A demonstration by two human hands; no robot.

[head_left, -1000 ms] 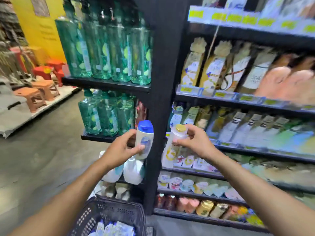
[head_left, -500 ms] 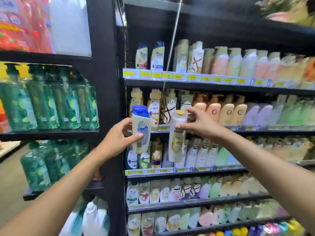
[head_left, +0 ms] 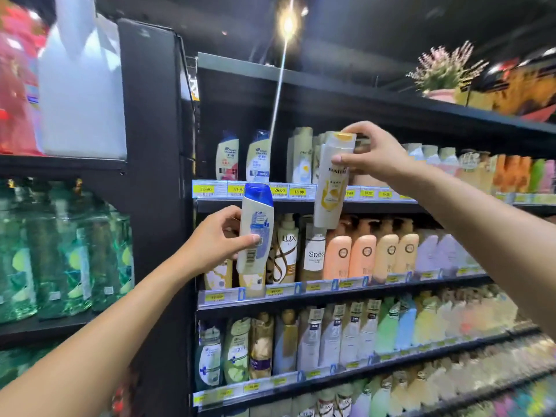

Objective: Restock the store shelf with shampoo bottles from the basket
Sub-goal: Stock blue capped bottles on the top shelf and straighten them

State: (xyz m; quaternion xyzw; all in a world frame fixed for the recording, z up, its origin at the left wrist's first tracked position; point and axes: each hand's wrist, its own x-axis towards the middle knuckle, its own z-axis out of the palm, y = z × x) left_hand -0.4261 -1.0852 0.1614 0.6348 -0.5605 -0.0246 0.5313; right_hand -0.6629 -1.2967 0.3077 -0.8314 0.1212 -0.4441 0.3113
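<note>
My left hand (head_left: 215,239) grips a white shampoo bottle with a blue cap (head_left: 255,227), held upright in front of the second shelf. My right hand (head_left: 371,155) holds a white Pantene bottle with a yellow cap (head_left: 331,188) near its top, raised before the upper shelf (head_left: 301,192). That shelf carries two blue-capped white bottles (head_left: 242,156) at its left and Pantene bottles (head_left: 302,159) just behind the one I hold. The basket is out of view.
Lower shelves (head_left: 301,291) are packed with Lux, Spes and pastel pump bottles. A black upright (head_left: 153,176) divides this bay from a left bay of green bottles (head_left: 60,251). A potted plant (head_left: 442,73) stands on the top board.
Both hands have risen with their bottles, the right one higher, up to the upper shelf. The view has tilted upward and the basket seen a second ago has dropped out of view.
</note>
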